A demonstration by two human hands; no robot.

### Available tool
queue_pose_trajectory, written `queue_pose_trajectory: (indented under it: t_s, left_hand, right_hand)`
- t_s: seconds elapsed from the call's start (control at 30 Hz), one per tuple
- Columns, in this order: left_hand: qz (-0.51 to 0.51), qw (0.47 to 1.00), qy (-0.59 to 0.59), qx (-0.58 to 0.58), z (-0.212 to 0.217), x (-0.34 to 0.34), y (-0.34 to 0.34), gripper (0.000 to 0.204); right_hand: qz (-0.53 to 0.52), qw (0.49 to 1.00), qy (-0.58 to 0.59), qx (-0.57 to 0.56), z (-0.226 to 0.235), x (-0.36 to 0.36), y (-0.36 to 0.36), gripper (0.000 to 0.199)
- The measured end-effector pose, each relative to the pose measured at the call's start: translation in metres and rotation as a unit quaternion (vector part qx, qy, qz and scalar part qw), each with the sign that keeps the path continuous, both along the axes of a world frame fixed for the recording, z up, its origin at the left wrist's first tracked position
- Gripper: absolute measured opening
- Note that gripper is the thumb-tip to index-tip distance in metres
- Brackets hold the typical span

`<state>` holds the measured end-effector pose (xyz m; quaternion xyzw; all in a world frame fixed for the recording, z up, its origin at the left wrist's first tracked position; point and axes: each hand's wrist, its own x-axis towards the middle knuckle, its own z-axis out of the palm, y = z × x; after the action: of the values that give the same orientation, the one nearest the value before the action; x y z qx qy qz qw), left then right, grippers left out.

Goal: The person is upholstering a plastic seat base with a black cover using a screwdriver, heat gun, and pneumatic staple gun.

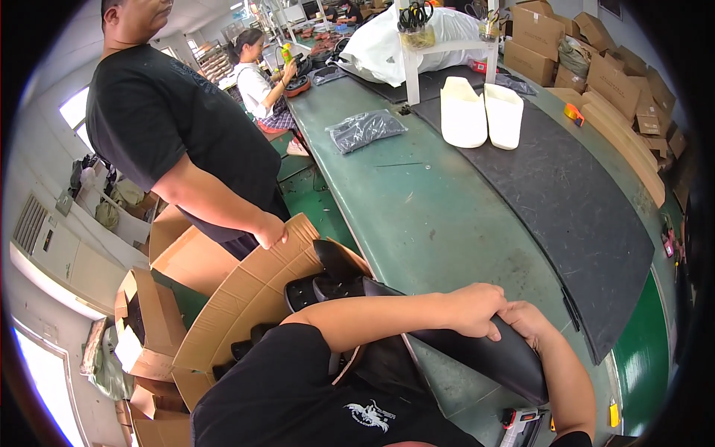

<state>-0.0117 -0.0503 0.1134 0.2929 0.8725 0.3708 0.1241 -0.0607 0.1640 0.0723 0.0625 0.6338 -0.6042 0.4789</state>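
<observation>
Both my hands grip a long black curved shoe piece at the near edge of the green table. My left hand wraps over its top. Touching it from the right, my right hand closes on the same piece. The piece runs back toward a cardboard box on my left that holds several black shoe parts. A person in a black shirt stands beside the box with a hand on its flap.
A black rubber mat covers the table's right half. Two white shoe moulds and a clear bag of dark parts lie farther back. Cardboard boxes stack at the right. A seated person works at the far end.
</observation>
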Motion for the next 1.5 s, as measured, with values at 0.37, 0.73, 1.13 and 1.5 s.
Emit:
queue_pose_trajectory:
  t_s: [0.37, 0.73, 1.13, 1.5]
  left_hand:
    - [0.001, 0.999, -0.001, 0.038, -0.005, 0.034, -0.005, 0.041]
    - [0.014, 0.981, 0.174, 0.088, -0.045, 0.14, 0.013, 0.025]
    - [0.114, 0.89, 0.44, 0.036, -0.13, 0.13, 0.049, 0.02]
    - [0.057, 0.886, 0.459, 0.029, -0.174, 0.152, 0.043, 0.015]
  right_hand:
    - [0.068, 0.986, 0.094, 0.116, 0.019, 0.033, -0.008, 0.017]
    - [-0.038, 0.87, 0.491, 0.024, 0.0, 0.118, 0.009, 0.023]
    - [-0.155, 0.732, 0.446, 0.491, -0.011, 0.247, 0.12, 0.034]
    - [-0.074, 0.737, 0.332, 0.584, -0.056, 0.296, 0.134, 0.074]
